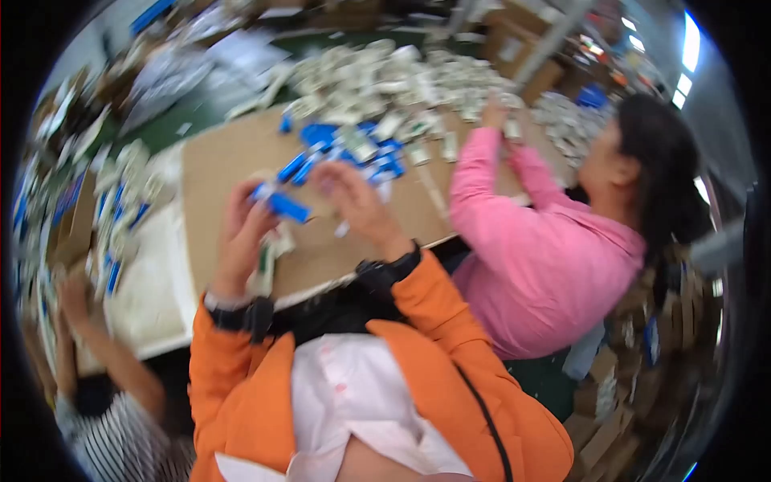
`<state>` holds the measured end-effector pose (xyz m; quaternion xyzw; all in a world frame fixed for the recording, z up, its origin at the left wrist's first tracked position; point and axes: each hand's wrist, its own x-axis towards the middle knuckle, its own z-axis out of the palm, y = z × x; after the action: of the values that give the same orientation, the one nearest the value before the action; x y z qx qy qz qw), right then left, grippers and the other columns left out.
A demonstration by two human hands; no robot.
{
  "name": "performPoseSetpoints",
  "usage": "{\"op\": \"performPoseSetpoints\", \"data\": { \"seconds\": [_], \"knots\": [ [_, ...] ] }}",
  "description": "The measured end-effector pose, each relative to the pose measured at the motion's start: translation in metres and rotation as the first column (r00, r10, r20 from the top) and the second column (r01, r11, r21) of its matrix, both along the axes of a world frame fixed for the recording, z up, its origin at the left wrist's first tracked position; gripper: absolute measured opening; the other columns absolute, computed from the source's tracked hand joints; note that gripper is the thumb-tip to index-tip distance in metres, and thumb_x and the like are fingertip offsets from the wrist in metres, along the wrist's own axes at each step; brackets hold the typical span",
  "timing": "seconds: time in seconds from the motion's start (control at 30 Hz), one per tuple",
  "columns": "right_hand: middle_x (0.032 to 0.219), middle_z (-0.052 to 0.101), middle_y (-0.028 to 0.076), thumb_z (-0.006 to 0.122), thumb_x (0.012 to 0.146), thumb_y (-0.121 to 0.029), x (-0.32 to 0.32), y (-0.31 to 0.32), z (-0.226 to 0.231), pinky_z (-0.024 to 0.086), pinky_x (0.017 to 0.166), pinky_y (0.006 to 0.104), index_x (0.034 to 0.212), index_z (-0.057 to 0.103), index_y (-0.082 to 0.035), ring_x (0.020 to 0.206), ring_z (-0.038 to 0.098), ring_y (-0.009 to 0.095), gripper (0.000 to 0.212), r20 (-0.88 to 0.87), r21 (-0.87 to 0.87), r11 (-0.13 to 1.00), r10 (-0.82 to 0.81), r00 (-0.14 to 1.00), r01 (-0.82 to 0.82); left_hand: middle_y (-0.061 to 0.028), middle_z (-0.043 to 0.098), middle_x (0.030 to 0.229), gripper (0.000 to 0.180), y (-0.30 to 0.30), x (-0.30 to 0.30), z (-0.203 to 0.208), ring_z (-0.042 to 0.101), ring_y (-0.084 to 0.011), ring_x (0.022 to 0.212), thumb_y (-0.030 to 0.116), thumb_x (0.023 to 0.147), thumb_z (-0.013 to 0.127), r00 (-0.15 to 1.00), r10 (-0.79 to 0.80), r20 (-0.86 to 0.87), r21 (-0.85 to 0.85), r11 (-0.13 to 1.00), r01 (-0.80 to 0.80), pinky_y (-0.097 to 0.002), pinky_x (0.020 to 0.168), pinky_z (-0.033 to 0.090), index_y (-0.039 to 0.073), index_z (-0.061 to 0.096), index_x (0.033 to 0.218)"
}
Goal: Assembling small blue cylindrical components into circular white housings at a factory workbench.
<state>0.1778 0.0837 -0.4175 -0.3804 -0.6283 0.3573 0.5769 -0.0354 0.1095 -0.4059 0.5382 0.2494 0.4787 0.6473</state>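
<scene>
Over the brown cardboard on the table, my left hand [241, 229] pinches a small blue cylinder [289, 207] with a pale band, its far end pointing toward my other hand. Just right of it, my right hand [361, 205] is raised with fingers apart and slightly blurred, holding nothing I can see. Beyond my hands lies a loose heap of similar blue cylinders [297, 167]. By my left wrist, a pale piece with some green [267, 261] rests near the table's front edge.
A big pile of whitish pieces [361, 80] covers the table's far side. At right, a person in a pink top [546, 257] handles pieces. At lower left, another person in a striped shirt [120, 434] reaches beside a cardboard box [72, 217]. More boxes [610, 402] stand behind, right.
</scene>
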Motion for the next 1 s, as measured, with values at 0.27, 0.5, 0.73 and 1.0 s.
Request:
{"op": "performPoseSetpoints", "data": {
  "seconds": [0.27,0.5,0.73,1.0],
  "knots": [
    [0.097,0.062,0.004,0.055,0.094,-0.011,-0.004,-0.007,0.020,0.051,0.075,0.0291,0.118,0.054,-0.003,0.081,0.060,0.013,0.025,-0.224,-0.319,0.904,0.221,0.949,-0.285,-0.0102,0.057,0.106,0.023,-0.021,0.002,0.027,0.062,-0.0169,0.084,0.019,0.097,0.049,0.983,-0.109,0.146,-0.012,0.994,0.112,-0.0284,0.072,0.053,0.005,0.047,0.115],
    [0.099,0.061,0.005,0.060,0.090,-0.010,-0.004,-0.003,0.041,0.048,0.072,0.0254,0.106,0.060,-0.002,0.084,0.057,0.012,0.018,-0.009,-0.053,0.915,0.399,0.917,-0.399,-0.0107,0.059,0.106,0.026,-0.006,-0.005,0.015,0.065,-0.0211,0.086,0.021,0.096,0.051,0.845,-0.511,0.160,-0.240,0.810,0.535,-0.0317,0.072,0.056,0.004,0.049,0.116],
    [0.099,0.061,0.010,0.071,0.079,-0.012,-0.016,-0.012,0.057,0.049,0.073,0.0287,0.102,0.060,-0.003,0.085,0.059,0.019,0.027,0.315,0.331,0.943,-0.152,0.937,0.041,-0.0094,0.061,0.105,0.032,0.001,0.001,0.007,0.064,-0.0180,0.087,0.021,0.095,0.054,0.933,-0.296,0.205,-0.269,0.899,0.345,-0.0313,0.076,0.055,0.003,0.050,0.121],
    [0.093,0.064,0.011,0.074,0.074,-0.011,-0.032,-0.026,0.043,0.052,0.071,0.0318,0.101,0.061,-0.003,0.079,0.064,0.024,0.031,0.362,0.251,0.959,-0.221,0.906,0.134,-0.0073,0.061,0.106,0.033,0.000,0.010,0.009,0.060,-0.0154,0.097,0.016,0.093,0.057,0.997,0.039,0.060,-0.074,0.997,-0.035,-0.0285,0.078,0.051,0.002,0.050,0.122]
  ]
}}
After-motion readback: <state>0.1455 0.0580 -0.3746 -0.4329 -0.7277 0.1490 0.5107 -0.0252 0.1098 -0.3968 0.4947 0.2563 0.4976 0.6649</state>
